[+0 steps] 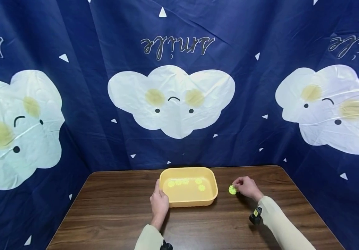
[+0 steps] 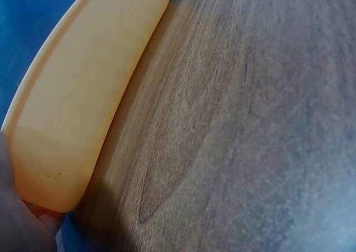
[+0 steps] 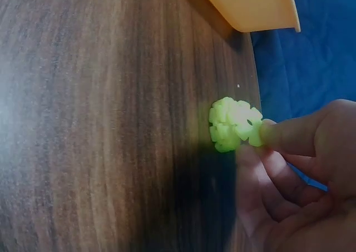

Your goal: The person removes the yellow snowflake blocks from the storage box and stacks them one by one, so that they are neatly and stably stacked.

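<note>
A yellow plastic basin [image 1: 188,204] stands at the far edge of the table, with several light green flower-shaped pieces [image 1: 201,188] lying inside. My left hand [image 1: 159,205] holds the basin's left end, fingers along its outer wall; in the left wrist view the hand [image 2: 25,218] wraps the corner of the basin [image 2: 83,96]. To the right of the basin, my right hand [image 1: 248,187] pinches a bright green flower-shaped piece [image 1: 232,190] between thumb and fingers. The right wrist view shows this piece [image 3: 255,131] against a small cluster of similar notched pieces [image 3: 222,124] low over the wood.
The brown wooden table [image 1: 204,229] ends just behind the basin. A dark blue curtain [image 1: 179,151] with white clouds hangs around its back and sides. A black wrist camera [image 1: 255,216] sits on the right sleeve.
</note>
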{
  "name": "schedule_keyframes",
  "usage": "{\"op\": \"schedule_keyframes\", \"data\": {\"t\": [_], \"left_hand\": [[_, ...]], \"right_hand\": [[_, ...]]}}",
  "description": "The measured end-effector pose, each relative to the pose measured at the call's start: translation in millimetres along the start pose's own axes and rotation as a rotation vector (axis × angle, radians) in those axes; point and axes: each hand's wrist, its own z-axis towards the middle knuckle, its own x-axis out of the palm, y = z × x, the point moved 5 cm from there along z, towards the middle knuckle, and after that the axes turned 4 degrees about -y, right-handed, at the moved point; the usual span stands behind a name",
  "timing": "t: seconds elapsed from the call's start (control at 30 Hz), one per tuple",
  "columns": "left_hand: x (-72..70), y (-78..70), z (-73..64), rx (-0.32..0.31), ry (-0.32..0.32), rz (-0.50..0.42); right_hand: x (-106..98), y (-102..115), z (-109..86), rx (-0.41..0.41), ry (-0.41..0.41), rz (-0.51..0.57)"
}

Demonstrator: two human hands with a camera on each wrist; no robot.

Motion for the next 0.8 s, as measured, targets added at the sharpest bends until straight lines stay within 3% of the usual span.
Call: {"op": "schedule_keyframes", "data": {"t": [0.23, 0.8], "left_hand": [[-0.6, -1.7, -0.8, -0.012, 0.010, -0.007], [-0.7, -2.7, -0.2, -0.026, 0.017, -0.004]], "right_hand": [[0.2, -2.7, 1.5, -0.056, -0.037, -0.077], [7.0, -4.0, 0.1, -0.043, -0.035, -0.096]]}}
